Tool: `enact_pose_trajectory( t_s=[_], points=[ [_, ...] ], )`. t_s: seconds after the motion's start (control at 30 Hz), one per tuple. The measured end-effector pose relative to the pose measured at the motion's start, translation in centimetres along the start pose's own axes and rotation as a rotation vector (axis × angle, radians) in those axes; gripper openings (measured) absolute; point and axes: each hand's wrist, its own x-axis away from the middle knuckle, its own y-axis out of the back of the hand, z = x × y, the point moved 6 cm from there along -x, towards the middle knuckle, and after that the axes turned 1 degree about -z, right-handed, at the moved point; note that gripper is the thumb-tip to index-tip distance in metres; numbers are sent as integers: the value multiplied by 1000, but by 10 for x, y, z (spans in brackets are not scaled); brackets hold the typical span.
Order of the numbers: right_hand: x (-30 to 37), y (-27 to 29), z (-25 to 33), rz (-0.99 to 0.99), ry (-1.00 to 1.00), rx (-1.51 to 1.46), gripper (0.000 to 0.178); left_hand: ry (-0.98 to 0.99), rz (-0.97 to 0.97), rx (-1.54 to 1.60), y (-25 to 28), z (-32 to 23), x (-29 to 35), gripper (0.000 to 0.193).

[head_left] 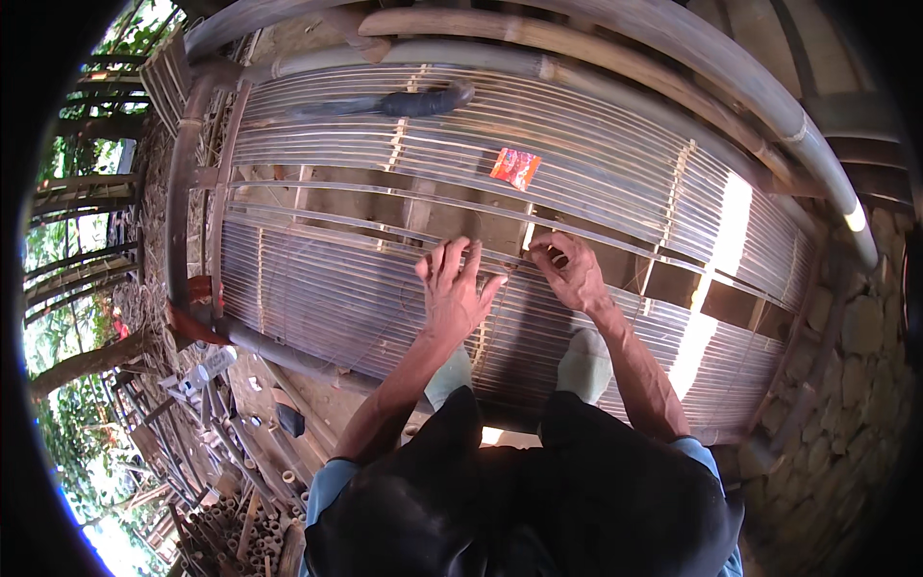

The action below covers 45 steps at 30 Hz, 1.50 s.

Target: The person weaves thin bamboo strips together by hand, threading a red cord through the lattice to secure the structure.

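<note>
My left hand (456,294) lies over the near section of a slatted bamboo panel (327,279), its fingers spread at the edge of a long gap between slats. Just to its right, my right hand (571,272) is above the same edge. Thumb and fingers there are curled together in a pinch, and whatever they grip is too small to make out. Several loose-looking slats (336,188) cross the gap beyond my hands. Thin strands (481,332) run across the slats near my left hand.
A tool with a dark wrapped handle (423,102) and a red packet (516,168) rest on the far slats. Thick bamboo poles (461,53) border the panel. Cut bamboo pieces (255,524) lie at lower left. A stone wall (856,375) stands at right.
</note>
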Motion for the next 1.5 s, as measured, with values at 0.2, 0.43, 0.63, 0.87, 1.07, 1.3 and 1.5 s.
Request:
enact_pose_trajectory(
  t_s=[0.2, 0.43, 0.63, 0.87, 1.07, 1.3, 1.5],
  points=[
    [7, -6, 37, 99, 153, 203, 39, -32, 21, 322, -25, 10, 3, 26],
    [-1, -18, 31, -85, 271, 279, 19, -105, -102, 94, -24, -6, 9, 18],
    [-1, -8, 42, -138, 312, 340, 11, 15, 63, 217, -31, -7, 5, 19],
    [10, 13, 37, 71, 108, 484, 18, 222, 177, 381, -19, 1, -2, 17],
    [-1, 11, 10, 242, -221, 515, 33, 234, 226, 316, -10, 7, -1, 13],
    [-39, -35, -52, 695, 32, 544, 34, 240, 378, 433, -14, 11, 13, 16],
    [-45, -66, -94, 835, -278, 20, 32, 194, 368, 594, 0, 8, 16, 21]
  ],
)
